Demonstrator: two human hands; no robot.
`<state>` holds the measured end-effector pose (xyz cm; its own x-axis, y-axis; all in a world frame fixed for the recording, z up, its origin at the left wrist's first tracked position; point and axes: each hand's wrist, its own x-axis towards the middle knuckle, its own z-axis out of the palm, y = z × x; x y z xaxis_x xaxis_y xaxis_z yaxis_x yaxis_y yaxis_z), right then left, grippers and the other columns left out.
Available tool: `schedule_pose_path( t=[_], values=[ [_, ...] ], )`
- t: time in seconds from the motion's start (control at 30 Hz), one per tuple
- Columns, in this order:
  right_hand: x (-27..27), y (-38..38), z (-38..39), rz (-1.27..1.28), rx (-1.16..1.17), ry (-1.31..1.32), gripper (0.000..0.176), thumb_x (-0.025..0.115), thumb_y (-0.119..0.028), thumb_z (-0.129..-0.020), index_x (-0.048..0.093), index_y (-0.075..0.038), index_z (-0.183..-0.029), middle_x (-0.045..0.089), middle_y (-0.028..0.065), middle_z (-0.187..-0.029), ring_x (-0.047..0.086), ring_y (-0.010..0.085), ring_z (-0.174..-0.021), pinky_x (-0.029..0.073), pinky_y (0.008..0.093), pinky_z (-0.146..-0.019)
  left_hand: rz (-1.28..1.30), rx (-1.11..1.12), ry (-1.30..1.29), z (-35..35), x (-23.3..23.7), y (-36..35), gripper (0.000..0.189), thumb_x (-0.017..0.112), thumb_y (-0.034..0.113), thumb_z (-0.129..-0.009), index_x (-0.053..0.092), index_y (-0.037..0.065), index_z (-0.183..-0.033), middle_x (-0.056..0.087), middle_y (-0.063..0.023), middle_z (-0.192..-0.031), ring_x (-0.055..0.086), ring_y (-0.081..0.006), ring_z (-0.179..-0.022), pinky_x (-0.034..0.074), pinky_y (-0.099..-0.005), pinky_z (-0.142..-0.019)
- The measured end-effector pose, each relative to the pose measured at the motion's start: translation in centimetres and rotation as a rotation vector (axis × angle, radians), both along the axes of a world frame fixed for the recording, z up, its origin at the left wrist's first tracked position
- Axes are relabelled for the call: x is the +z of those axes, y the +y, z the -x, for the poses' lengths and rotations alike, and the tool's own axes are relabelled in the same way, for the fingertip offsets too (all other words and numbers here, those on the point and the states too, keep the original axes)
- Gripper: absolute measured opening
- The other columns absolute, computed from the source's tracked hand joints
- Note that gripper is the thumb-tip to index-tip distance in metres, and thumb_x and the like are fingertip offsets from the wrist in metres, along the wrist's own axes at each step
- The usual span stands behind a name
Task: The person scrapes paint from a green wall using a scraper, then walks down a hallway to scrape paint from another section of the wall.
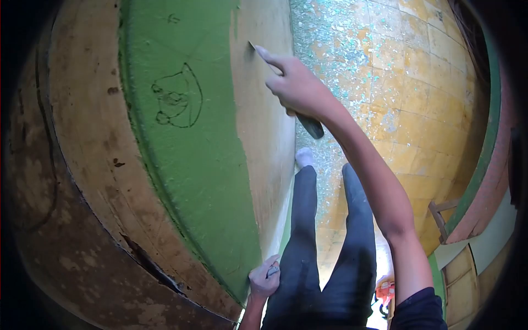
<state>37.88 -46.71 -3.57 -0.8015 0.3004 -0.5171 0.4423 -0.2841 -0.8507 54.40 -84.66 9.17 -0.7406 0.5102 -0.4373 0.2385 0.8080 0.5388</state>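
My right hand [300, 88] is closed around a paint scraper [311, 126]. Its dark handle sticks out below my fist, and its thin blade reaches the bare strip of wall [258, 99] beside the green paint [192, 154]. Low down by the wall, my left hand [265, 279] is dusty, with its fingers curled in. A small greyish shape shows at those fingers, but I cannot make out what it is. The green paint carries a dark line drawing [179, 99].
Paint flakes [335, 60] lie scattered over the yellow tiled floor [418, 93] along the wall. My legs [302, 220] in dark trousers stand close to it. A wooden piece of furniture [440, 217] is at the right, and a red-orange object [386, 290] is at the bottom.
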Motion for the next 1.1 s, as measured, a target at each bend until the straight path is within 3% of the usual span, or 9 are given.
schedule_pose_path(
  t=[0.2, 0.4, 0.47, 0.57, 0.67, 0.7, 0.77, 0.97, 1.1],
  values=[
    [1.6, -1.6, -2.4, 0.02, 0.073, 0.049, 0.076, 0.046, -0.008, -0.084, 0.036, -0.018, -0.159, 0.045, 0.0008, -0.061, 0.046, 0.0115, -0.048, 0.05, 0.031, -0.049, -0.013, -0.017, 0.014, 0.3, 0.0, -0.3, 0.028, 0.068, -0.006, -0.082, 0.074, 0.005, -0.107, 0.055, -0.0076, -0.06, 0.049, -0.0128, -0.045, 0.041, -0.0285, -0.047],
    [-13.7, 1.5, -0.1, 0.044, 0.191, -0.241, 0.072, 0.048, -0.01, -0.086, 0.039, -0.016, -0.157, 0.061, 0.0112, -0.074, 0.06, 0.0201, -0.06, 0.055, 0.0372, -0.059, 0.071, 0.007, -0.078, 0.3, 0.8, -0.1, 0.032, 0.066, -0.006, -0.082, 0.073, 0.003, -0.112, 0.061, -0.0138, -0.067, 0.06, -0.0228, -0.053, 0.049, -0.0337, -0.053],
    [-23.6, -2.4, -6.4, -0.524, 0.214, -0.353, 0.069, 0.049, -0.007, -0.085, 0.042, -0.016, -0.153, 0.067, 0.0273, -0.118, 0.067, 0.0445, -0.104, 0.052, 0.05, -0.092, 0.058, 0.03, -0.092, 0.4, 0.8, 0.1, 0.032, 0.066, -0.005, -0.083, 0.072, 0.004, -0.113, 0.059, -0.0136, -0.067, 0.061, -0.023, -0.053, 0.049, -0.0335, -0.054],
    [-21.6, -4.4, -18.9, -0.401, 0.323, -0.572, 0.068, 0.054, -0.011, -0.082, 0.047, -0.015, -0.15, 0.063, 0.0289, -0.126, 0.061, 0.0455, -0.116, 0.05, 0.0489, -0.098, 0.035, 0.081, -0.125, 0.6, 0.7, 0.6, 0.027, 0.067, -0.002, -0.086, 0.071, 0.003, -0.112, 0.058, -0.0135, -0.066, 0.06, -0.022, -0.053, 0.048, -0.0334, -0.054],
    [-19.0, -7.5, -34.2, -0.272, -0.083, -0.671, 0.067, 0.053, -0.012, -0.085, 0.046, -0.016, -0.152, 0.059, 0.0269, -0.137, 0.06, 0.0415, -0.124, 0.049, 0.0424, -0.102, -0.043, 0.156, -0.102, 1.1, 0.4, 1.7, 0.019, 0.064, 0.001, -0.092, 0.071, 0.003, -0.109, 0.042, -0.003, -0.06, 0.04, -0.0098, -0.051, 0.036, -0.0289, -0.049],
    [-22.7, -10.0, -43.2, -0.672, -0.135, -0.616, 0.073, 0.055, -0.012, -0.079, 0.047, -0.017, -0.151, 0.07, 0.0266, -0.111, 0.068, 0.0423, -0.101, 0.052, 0.0467, -0.087, -0.053, 0.195, -0.097, 1.2, 0.5, 2.5, 0.018, 0.064, 0.002, -0.092, 0.07, 0.003, -0.109, 0.042, -0.0029, -0.06, 0.04, -0.0098, -0.052, 0.036, -0.0291, -0.049],
    [-15.3, -10.6, -51.4, -0.406, -0.114, -1.021, 0.076, 0.054, -0.008, -0.079, 0.043, -0.019, -0.154, 0.071, 0.0254, -0.09, 0.069, 0.0389, -0.083, 0.051, 0.0489, -0.073, -0.072, 0.264, -0.083, 1.9, 0.9, 4.4, 0.018, 0.062, 0.004, -0.094, 0.07, 0.002, -0.11, 0.043, -0.0026, -0.061, 0.042, -0.0097, -0.053, 0.037, -0.0296, -0.05],
    [-11.3, -13.4, -71.4, -0.073, -0.061, -1.504, 0.08, 0.057, 0.0, -0.075, 0.043, -0.011, -0.153, 0.071, 0.0219, -0.087, 0.07, 0.0291, -0.065, 0.057, 0.0444, -0.058, -0.001, 0.193, 0.014, 3.2, 2.1, 8.4, 0.017, 0.061, 0.004, -0.094, 0.07, 0.002, -0.108, 0.044, -0.0009, -0.061, 0.043, -0.0095, -0.054, 0.037, -0.0295, -0.051],
    [-20.3, -2.8, -67.3, 0.057, 0.074, -1.332, 0.07, 0.054, -0.005, -0.084, 0.045, -0.012, -0.152, 0.069, 0.0247, -0.078, 0.07, 0.0323, -0.064, 0.056, 0.047, -0.055, 0.156, 0.225, -0.062, 3.9, 1.2, 11.2, 0.022, 0.062, -0.001, -0.091, 0.07, 0.001, -0.112, 0.064, -0.0141, -0.071, 0.061, -0.0209, -0.058, 0.05, -0.0327, -0.059]
  ],
)
